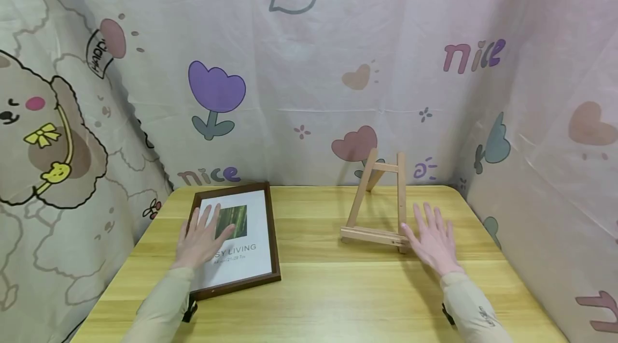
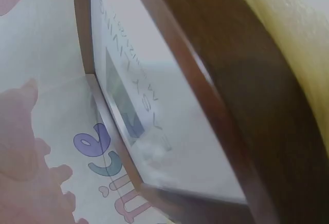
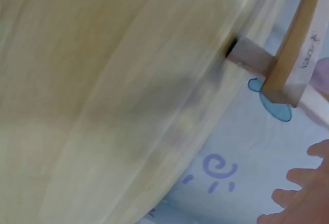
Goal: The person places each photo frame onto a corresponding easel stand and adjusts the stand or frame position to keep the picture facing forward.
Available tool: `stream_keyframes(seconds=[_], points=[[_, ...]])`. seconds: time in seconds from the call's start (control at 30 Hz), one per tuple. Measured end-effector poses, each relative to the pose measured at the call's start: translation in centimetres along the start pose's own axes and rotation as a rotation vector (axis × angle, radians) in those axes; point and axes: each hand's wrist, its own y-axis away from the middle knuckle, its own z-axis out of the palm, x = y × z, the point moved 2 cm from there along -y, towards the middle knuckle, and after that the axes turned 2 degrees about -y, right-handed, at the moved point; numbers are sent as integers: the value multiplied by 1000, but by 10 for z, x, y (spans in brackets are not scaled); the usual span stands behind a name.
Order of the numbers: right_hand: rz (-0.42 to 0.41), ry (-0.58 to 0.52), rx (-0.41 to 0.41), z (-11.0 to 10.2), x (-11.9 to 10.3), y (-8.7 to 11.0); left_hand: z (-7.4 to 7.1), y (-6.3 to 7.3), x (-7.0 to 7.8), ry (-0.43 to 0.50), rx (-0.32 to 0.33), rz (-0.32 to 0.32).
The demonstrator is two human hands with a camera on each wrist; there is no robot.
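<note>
A dark brown picture frame (image 1: 274, 246) lies on the left of the table, with a white sheet, a green picture and printed lettering inside. My left hand (image 1: 199, 241) is spread above its left part, fingers straight and holding nothing; it covers some of the lettering. In the left wrist view the frame's brown edge (image 2: 226, 80) fills the right side, the hand (image 2: 25, 157) at lower left. A small wooden easel (image 1: 376, 234) stands upright right of the middle. Beside its right leg my right hand (image 1: 434, 241) is spread, fingers straight. The right wrist view shows the easel's ledge end (image 3: 280, 88) near that hand (image 3: 303, 193).
The light wooden table (image 1: 314, 300) extends between the frame and the easel. A printed cloth (image 1: 299, 64) with flowers and lettering hangs behind the table and along both sides. Dark straps show at both sleeve cuffs.
</note>
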Motion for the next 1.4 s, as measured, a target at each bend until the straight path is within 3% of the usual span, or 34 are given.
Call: stream_keyframes(seconds=[0.23, 0.57, 0.73, 1.1, 1.4], points=[[-48, 20, 45, -2, -18, 0, -7, 7, -5, 53, -46, 5], [-73, 2, 164, -4, -48, 4, -14, 15, -18, 111, -57, 85], [-128, -4, 189, 2, -69, 5, -18, 18, -25, 149, -67, 110], [-233, -95, 186, 28, -119, 5, -16, 19, -41, 233, -92, 110], [-254, -271, 28, 52, -159, 7, -14, 28, -55, 302, -133, 100]])
